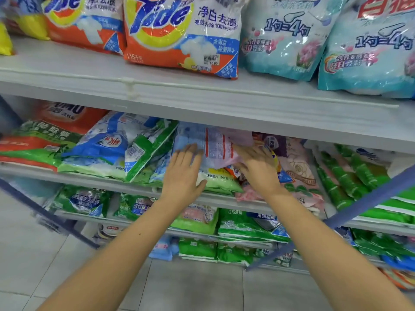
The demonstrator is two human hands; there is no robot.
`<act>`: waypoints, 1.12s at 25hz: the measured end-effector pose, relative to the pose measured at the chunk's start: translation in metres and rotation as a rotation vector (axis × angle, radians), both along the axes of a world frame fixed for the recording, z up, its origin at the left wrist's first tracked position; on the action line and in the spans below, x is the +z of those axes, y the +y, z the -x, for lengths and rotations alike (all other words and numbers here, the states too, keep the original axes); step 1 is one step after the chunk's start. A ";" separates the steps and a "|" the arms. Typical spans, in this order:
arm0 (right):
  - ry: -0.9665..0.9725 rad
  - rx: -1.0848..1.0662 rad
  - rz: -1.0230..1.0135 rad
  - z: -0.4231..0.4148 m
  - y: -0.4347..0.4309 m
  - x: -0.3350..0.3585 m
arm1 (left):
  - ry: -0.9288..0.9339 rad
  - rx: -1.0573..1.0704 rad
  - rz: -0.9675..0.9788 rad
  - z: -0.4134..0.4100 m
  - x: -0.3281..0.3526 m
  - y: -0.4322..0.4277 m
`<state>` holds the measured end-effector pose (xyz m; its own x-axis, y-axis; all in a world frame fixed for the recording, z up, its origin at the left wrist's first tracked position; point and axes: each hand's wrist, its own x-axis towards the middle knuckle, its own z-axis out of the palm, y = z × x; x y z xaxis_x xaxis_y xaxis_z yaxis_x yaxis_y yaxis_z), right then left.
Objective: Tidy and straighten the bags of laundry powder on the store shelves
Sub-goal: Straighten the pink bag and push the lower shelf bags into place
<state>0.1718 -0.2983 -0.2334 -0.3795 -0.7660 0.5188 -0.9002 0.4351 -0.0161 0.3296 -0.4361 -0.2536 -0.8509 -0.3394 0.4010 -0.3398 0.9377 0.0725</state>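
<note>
Two hands flank one bag. Head view: pale bag lies flat with a green bag under it, its long axis apparently running rearward. Left hand presses its left edge with straight fingers. Right hand touches its right edge (grip unclear). Both are equally near.

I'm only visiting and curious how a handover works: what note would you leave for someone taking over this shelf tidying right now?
Left hand: open, fingers flat on the pale blue-and-pink bag on the middle shelf.
Right hand: touches that bag's right edge; a grip cannot be confirmed.
Done: the Tide bags and teal bags on the upper shelf stand upright in a row.
Left: this bag lies back-up on a messy pile, and the blue-and-green bags beside it lie slanted and overlapping. All of these probably need straightening.
</note>
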 end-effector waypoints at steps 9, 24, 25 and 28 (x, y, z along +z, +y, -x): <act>0.285 0.302 0.006 -0.021 -0.006 0.014 | -0.005 0.008 0.055 0.021 0.006 -0.014; -0.459 0.256 0.423 -0.064 0.062 0.062 | 0.508 -0.112 -0.353 -0.083 0.085 -0.001; -0.451 0.237 0.473 -0.066 0.068 0.065 | 0.528 -0.095 -0.427 -0.093 0.095 0.003; -0.548 0.185 0.620 -0.079 0.082 0.076 | 0.564 -0.047 -0.668 -0.122 0.115 0.015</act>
<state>0.2506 -0.2161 -0.1573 -0.5966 -0.4780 0.6446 -0.7513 0.0502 -0.6581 0.4517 -0.4211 -0.1381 -0.6046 -0.6232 0.4961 -0.0496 0.6511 0.7574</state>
